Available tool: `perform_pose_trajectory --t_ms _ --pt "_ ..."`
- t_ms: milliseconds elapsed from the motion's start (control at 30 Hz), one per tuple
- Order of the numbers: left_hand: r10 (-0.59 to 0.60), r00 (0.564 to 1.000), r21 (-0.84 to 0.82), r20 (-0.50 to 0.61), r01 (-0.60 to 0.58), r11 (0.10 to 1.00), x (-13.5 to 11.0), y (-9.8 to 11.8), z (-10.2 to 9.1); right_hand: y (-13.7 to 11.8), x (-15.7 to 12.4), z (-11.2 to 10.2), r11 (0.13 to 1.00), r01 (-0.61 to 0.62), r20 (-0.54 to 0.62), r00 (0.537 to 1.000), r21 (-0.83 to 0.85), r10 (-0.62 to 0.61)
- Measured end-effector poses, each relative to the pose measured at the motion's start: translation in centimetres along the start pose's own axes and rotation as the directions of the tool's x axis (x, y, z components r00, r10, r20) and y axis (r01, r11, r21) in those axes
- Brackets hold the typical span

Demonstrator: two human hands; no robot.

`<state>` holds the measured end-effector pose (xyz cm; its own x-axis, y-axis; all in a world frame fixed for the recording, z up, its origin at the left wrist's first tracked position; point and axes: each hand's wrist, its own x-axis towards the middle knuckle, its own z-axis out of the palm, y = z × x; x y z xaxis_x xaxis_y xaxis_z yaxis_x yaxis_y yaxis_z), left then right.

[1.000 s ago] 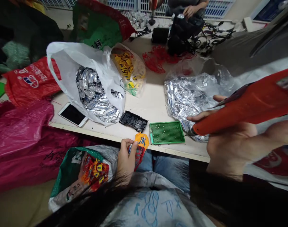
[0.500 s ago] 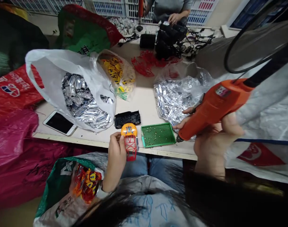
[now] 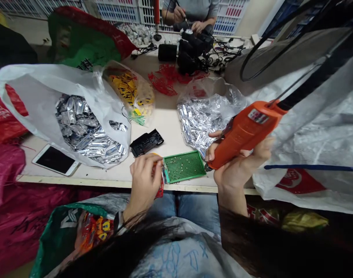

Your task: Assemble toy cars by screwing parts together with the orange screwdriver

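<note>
Along the near edge of the table (image 3: 169, 123) — left and right.
I see the left hand's (image 3: 144, 177) fingers grasping a red part (image 3: 159, 192) beside the green tray (image 3: 184, 166) — right hand's (image 3: 232, 170) fingers round an orange screwdriver (image 3: 240, 133).

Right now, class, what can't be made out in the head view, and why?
Head view:
Red piece: mostly hidden behind the left hand.
Green tray: contents too small to identify.
Red bag: cut off by the left edge.
Co-worker: cut off by the top edge.
</note>
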<state>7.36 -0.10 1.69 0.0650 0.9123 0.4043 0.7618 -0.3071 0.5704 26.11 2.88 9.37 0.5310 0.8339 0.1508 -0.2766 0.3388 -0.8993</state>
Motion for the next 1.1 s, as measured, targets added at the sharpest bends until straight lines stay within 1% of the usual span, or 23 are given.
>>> perform_pose_trajectory --t_ms 67,100,167,233,300,367,500,600,733,867,967,1033,1100 --pt "0.089 0.984 -0.018 0.155 -0.087 0.996 1.0 0.3 0.5 -0.2 -0.2 0.1 1.0 0.015 0.01 1.0 0.011 -0.015" --pt "0.128 0.964 -0.013 0.231 -0.129 0.992 1.5 0.4 0.8 -0.3 -0.3 0.1 1.0 0.025 0.007 1.0 0.019 -0.025" --pt "0.184 0.911 0.019 0.369 -0.206 0.978 2.3 0.8 1.5 -0.6 -0.5 0.2 0.998 0.046 -0.003 0.999 0.038 -0.046" --pt "0.197 0.862 0.061 0.467 -0.253 0.965 3.0 1.3 2.3 -0.8 -0.5 0.1 0.998 0.029 -0.01 1.0 0.055 -0.029" --pt "0.198 0.827 0.085 0.526 -0.283 0.955 3.5 1.9 3.0 -0.8 -0.5 -0.1 0.998 0.016 -0.021 1.0 0.064 -0.015" --pt "0.221 0.805 0.077 0.551 -0.313 0.947 3.9 2.5 3.8 -0.5 -0.4 -0.3 0.997 0.021 -0.025 1.0 0.07 -0.019" --pt "0.312 0.782 0.038 0.539 -0.392 0.919 4.9 3.3 5.2 0.0 -0.1 -0.7 0.995 0.073 -0.033 0.997 0.068 -0.071" --pt "0.329 0.753 0.042 0.57 -0.427 0.903 5.8 3.5 5.8 0.2 0.1 -0.9 0.991 0.1 -0.035 0.995 0.09 -0.097" --pt "0.348 0.709 0.048 0.614 -0.474 0.879 6.8 3.7 5.9 0.1 0.2 -1.0 0.989 0.09 -0.013 0.996 0.114 -0.089" --pt "0.395 0.668 0.02 0.631 -0.523 0.852 7.6 3.9 6.0 0.1 0.3 -1.1 0.996 0.026 0.017 0.999 0.09 -0.027" --pt "0.435 0.626 -0.013 0.647 -0.562 0.827 8.1 3.8 6.2 0.1 0.2 -1.0 0.996 0.009 0.001 1.0 0.085 -0.009" --pt "0.453 0.613 -0.032 0.647 -0.572 0.82 8.5 3.7 6.3 0.1 0.1 -0.9 0.996 0.022 -0.019 1.0 0.081 -0.021" --pt "0.461 0.615 -0.042 0.64 -0.571 0.82 8.6 3.4 6.1 0.1 0.1 -0.9 0.997 0.03 -0.031 0.999 0.076 -0.028"
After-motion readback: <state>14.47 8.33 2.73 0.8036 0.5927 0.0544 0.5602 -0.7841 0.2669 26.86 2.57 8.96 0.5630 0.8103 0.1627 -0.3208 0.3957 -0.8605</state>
